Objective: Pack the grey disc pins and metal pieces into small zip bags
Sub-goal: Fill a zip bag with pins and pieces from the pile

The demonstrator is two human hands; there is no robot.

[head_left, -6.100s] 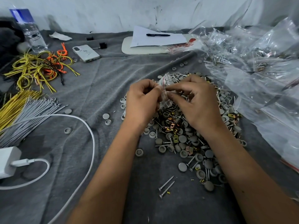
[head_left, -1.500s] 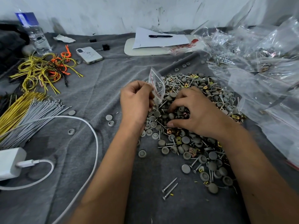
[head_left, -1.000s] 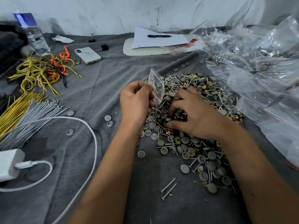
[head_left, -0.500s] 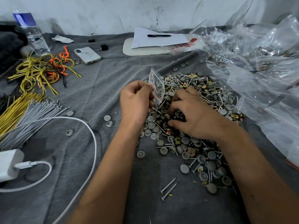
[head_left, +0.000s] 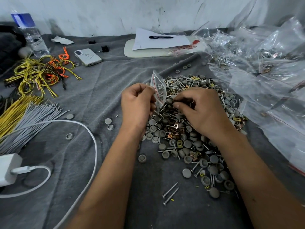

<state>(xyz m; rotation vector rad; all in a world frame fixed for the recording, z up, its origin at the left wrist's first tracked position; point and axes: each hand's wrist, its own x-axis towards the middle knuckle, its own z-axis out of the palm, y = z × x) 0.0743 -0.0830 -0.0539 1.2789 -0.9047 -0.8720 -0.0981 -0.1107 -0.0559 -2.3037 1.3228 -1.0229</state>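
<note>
Lower centre of the frame: two loose silver screws (head_left: 170, 191) on our grey cloth (head_left: 92, 100), apart from the main stock.

Centre right: our heap of grey disc pins, screws and brass-coloured metal clips (head_left: 189, 138), large and unsorted. We judge most of the packing is still to do.

Centre: our right hand (head_left: 200, 111), fingers curled down into the heap and pinching small dark pieces at the fingertips; exactly which pieces we cannot tell.

Centre, just left of it: our left hand (head_left: 137, 103), gripping a small clear zip bag with a red seal line (head_left: 158, 87), held upright with its mouth uppermost. The bag holds a few screws and is partly filled.

Right edge: a drift of clear plastic bags (head_left: 264, 71), several with hardware inside, apparently packs already done.

Left: a white charger and cable (head_left: 9, 169), grey and yellow wire bundles (head_left: 24, 113).

Upper frame: a white phone (head_left: 88, 57), a water bottle (head_left: 30, 33), paper with a black pen (head_left: 160, 37).
</note>
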